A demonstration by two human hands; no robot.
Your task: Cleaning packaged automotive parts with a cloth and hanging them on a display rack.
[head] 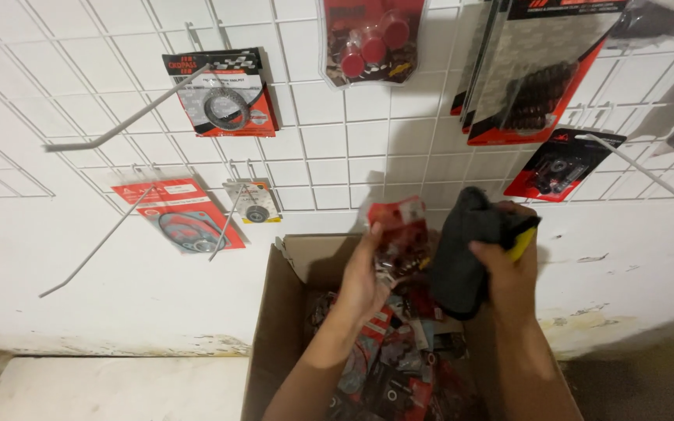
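Centre of frame: a small clear plastic packet with a red header card, holding dark metal parts, is pinched in the left hand, thumb on its left edge and fingers behind it. The packet stands roughly upright, long axis vertical, raised just above the open brown cardboard box. Immediately to its right, touching or nearly so, a dark grey folded cloth with a yellow strip is clamped in the right hand, fingers wrapped over its front. The two hands sit side by side at the same height; the left is the one on the packet, the right just beside it.

Below the hands the box is filled with more red-and-clear packets, loosely heaped. Behind, across the upper frame, a white wire grid panel on a white wall carries hung packages: a red card with a metal ring upper left, a blister pack with red caps top centre, and long red-and-black packs upper right. Bare wire hooks project at left.
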